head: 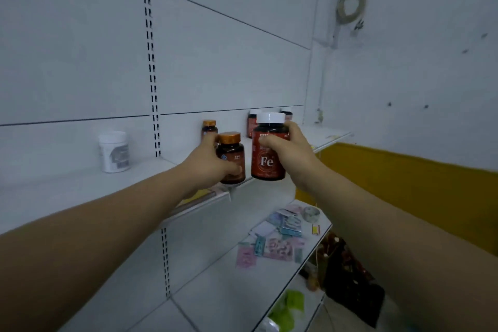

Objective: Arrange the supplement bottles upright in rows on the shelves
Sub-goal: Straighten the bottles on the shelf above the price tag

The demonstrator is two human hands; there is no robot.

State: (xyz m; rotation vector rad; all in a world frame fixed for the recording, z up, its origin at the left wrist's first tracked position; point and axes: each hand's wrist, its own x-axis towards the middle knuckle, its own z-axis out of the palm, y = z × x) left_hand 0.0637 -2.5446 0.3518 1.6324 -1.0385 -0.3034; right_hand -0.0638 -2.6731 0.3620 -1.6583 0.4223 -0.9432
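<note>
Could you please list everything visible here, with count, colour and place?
Fe bottle: one, red with white cap, at the upper shelf front edge.
orange-capped bottle: one, brown, beside it on the left.
second orange-capped bottle: one, brown, upright behind the first.
white bottle: one, white, upright on the upper shelf, left.
red bottles: two, behind the Fe bottle, partly hidden.
packets: several, pink and blue, on the lower shelf.
left hand: one, grips the orange-capped bottle.
right hand: one, grips the Fe bottle.
</note>
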